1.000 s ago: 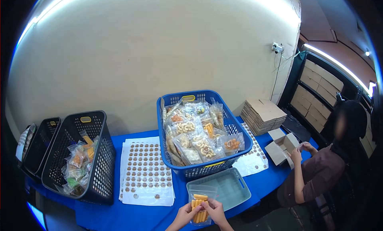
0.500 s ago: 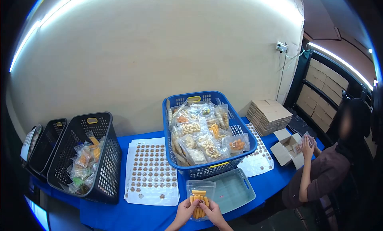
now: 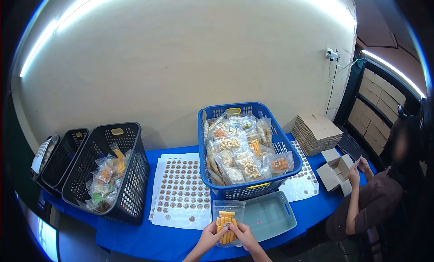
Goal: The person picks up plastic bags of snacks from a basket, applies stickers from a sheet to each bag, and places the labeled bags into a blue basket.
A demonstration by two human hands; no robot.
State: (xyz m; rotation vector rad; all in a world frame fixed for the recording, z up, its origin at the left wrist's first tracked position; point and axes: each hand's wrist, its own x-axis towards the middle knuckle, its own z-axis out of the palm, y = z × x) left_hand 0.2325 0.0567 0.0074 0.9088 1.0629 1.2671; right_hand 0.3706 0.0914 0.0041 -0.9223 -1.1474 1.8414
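Note:
A clear bag of yellow-orange snack sticks is held upright near the bottom centre, between my left hand and my right hand. Both hands have their fingers closed on its lower sides, thumbs meeting over a small round sticker on the front. Just behind the bag stands the blue basket, heaped with clear bags of snacks. A sheet of round stickers lies left of the bag, and a grey-green tray sits to its right.
Dark baskets stand at the left, one holding snack bags. At the right are stacked flat cartons, an open cardboard box and a person with raised hands. More stickers lie beside the blue basket.
The view has shifted, so the table and baskets appear further right. My hands still hold the bag. The other person's hands have drawn back from over the open box.

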